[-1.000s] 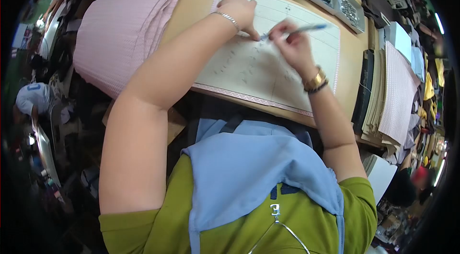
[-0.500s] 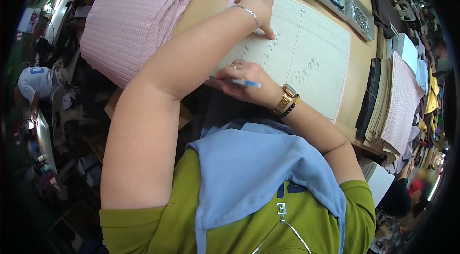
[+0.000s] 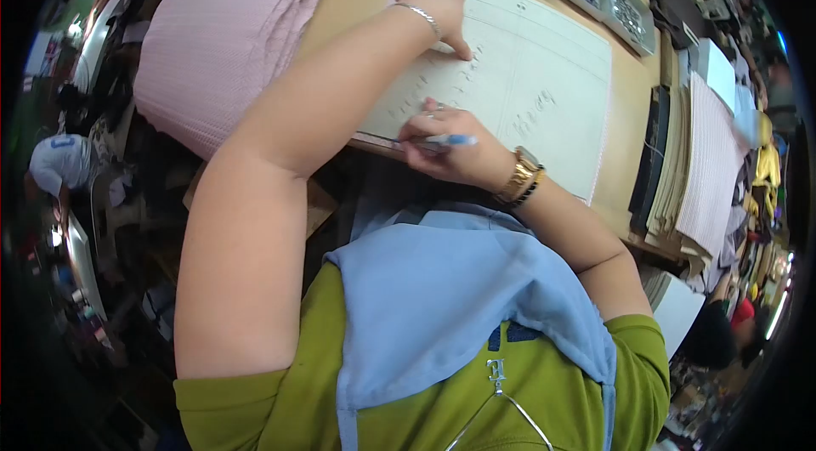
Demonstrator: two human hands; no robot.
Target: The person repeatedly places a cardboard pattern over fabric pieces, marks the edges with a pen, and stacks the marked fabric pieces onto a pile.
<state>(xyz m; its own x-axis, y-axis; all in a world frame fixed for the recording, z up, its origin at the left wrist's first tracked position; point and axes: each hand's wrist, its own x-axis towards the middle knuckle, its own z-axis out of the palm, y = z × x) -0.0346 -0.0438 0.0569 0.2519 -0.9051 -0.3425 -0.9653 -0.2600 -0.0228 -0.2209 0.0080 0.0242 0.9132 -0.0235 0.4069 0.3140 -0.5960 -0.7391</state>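
Right hand (image 3: 450, 143) sits closer to the near edge of the sheet (image 3: 561, 51) than 1 second ago, clamped on a pen (image 3: 457, 141); left hand (image 3: 437, 9), thumb spread, touches the sheet's far left.

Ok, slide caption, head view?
Left hand rests on a marked sheet; right hand holds a pen at its near edge.

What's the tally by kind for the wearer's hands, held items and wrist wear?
Hands: 2 (left hand, right hand)
Pen: 1, in the right hand
Gold wristwatch: 1, right wrist
Bracelets: 2 (silver chain bracelet, left wrist; dark beaded bracelet, right wrist)
Total: 6
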